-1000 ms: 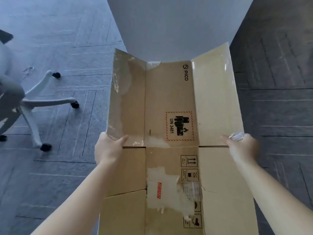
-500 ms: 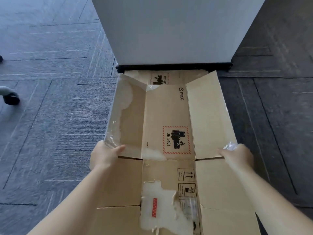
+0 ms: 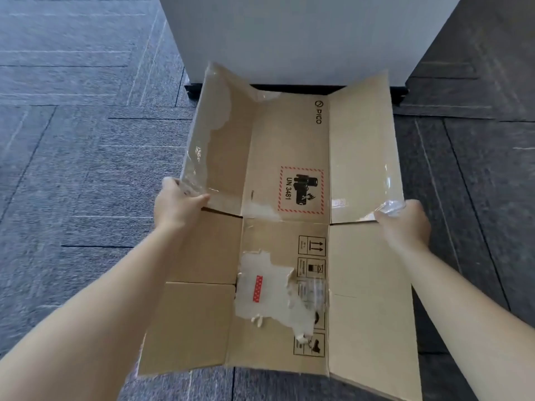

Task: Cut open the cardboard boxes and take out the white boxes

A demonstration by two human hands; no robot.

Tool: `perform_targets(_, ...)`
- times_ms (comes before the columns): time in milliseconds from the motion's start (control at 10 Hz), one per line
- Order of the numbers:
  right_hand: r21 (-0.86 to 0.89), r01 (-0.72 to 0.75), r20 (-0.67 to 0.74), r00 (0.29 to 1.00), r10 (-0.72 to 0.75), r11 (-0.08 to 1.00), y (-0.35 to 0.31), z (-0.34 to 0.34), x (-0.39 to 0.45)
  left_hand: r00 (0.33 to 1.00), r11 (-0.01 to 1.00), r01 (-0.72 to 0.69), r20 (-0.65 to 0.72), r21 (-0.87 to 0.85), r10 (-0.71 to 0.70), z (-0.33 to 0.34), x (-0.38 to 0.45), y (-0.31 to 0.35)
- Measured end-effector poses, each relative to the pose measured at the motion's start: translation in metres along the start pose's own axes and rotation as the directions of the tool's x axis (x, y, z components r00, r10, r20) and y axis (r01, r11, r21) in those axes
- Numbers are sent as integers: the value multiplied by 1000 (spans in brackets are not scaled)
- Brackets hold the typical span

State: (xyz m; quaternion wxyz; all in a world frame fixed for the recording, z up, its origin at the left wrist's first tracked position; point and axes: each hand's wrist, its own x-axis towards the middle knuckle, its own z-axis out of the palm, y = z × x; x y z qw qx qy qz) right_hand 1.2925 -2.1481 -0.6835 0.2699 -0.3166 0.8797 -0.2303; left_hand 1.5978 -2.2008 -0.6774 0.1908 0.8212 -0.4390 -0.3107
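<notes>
Both arms reach forward, left hand [image 3: 176, 206] and right hand [image 3: 405, 224] each gripping with curled fingers.

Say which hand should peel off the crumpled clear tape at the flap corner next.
Right. The right hand already pinches the corner where the crumpled clear tape sits; the left hand grips the opposite flap of the flattened cardboard box.

Office-like room, grey carpet tiles [image 3: 86, 169] in herringbone pattern, white cabinet [image 3: 304, 33] on black base
</notes>
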Motion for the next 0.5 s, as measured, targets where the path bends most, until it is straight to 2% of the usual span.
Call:
perform_targets(200, -52, 206, 37, 978, -204, 977, -12, 20, 24, 997, 993, -71, 27, 95, 69, 4, 21, 6)
perform_targets(300, -74, 230, 60, 972, -226, 970, -6, 22, 31, 995, 983, -101, 28, 153, 98, 7, 32, -3)
perform_targets(400, -155, 201, 143, 973, -180, 967, -7, 16, 33, 991, 963, -128, 59, 236, 117, 8, 41, -7)
perform_targets(500, -341, 288, 210, 951, -226, 895, -6, 10, 28, 986, 882, -164, 92, 442, 138, 8, 37, -5)
